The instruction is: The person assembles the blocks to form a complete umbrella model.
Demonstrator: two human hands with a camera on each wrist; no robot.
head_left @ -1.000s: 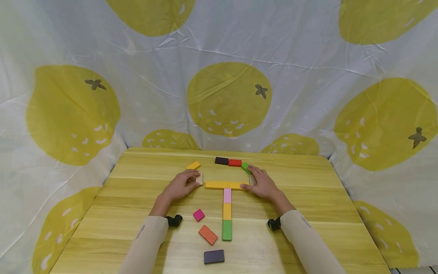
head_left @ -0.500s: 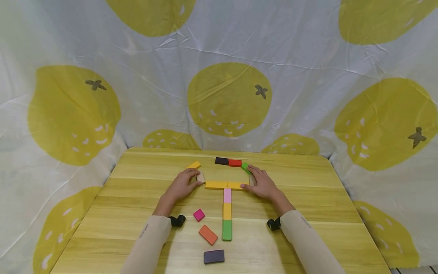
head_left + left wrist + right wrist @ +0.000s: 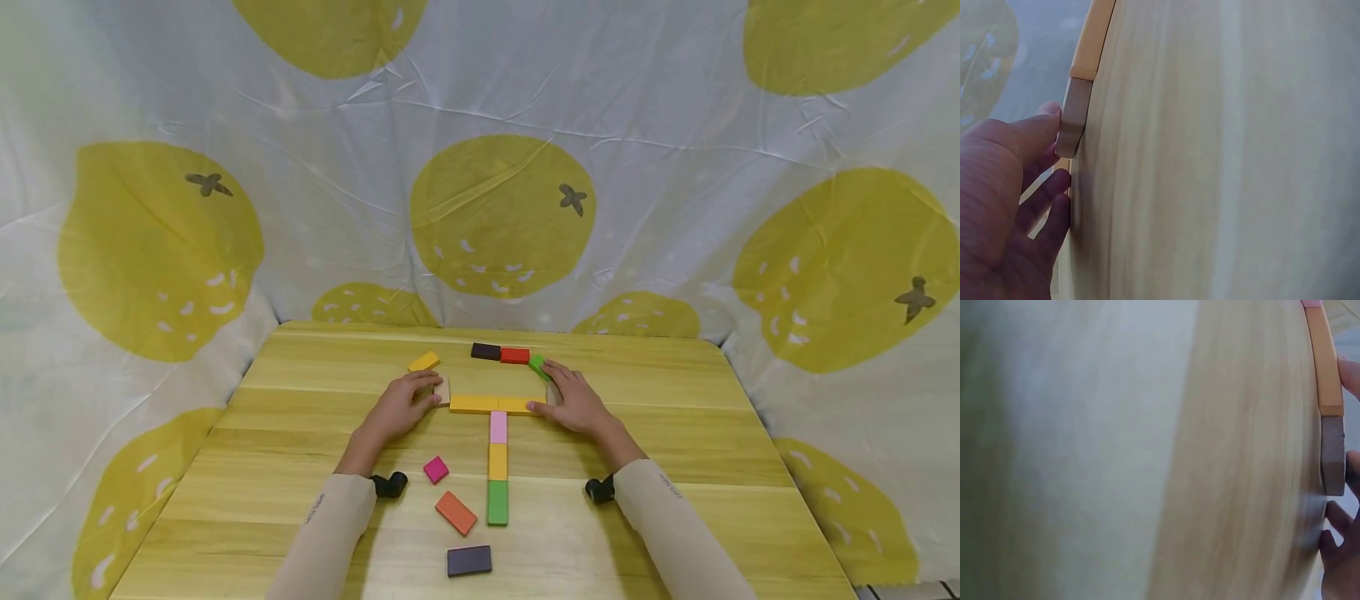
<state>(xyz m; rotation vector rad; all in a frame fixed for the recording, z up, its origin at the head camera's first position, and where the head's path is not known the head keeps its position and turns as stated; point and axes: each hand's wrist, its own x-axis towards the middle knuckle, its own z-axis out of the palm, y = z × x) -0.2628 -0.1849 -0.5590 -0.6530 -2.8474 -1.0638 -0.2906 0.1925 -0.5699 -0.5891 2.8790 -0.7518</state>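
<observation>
My left hand (image 3: 400,407) pinches a beige block (image 3: 443,392) by its outer side, at the left end of two yellow blocks (image 3: 474,404) laid end to end. In the left wrist view, the thumb of my left hand (image 3: 1000,200) lies against that block (image 3: 1075,112), which touches the yellow one. My right hand (image 3: 577,404) has its thumb on the right yellow block and fingertips on a green block (image 3: 538,366). Between them, partly hidden, stands another beige block (image 3: 553,393); the right wrist view shows it (image 3: 1333,456) end to end with the yellow block.
Black (image 3: 486,352) and red (image 3: 515,356) blocks adjoin the green one at the back. A yellow block (image 3: 424,361) lies back left. Pink (image 3: 498,427), yellow (image 3: 498,462) and green (image 3: 497,502) blocks form a stem. Magenta (image 3: 436,469), orange (image 3: 456,512) and dark (image 3: 469,561) blocks lie nearer.
The left hand and its beige block have shifted right, up to the yellow row; the block tilted midway and now stands straighter. The right hand has stayed in place.
</observation>
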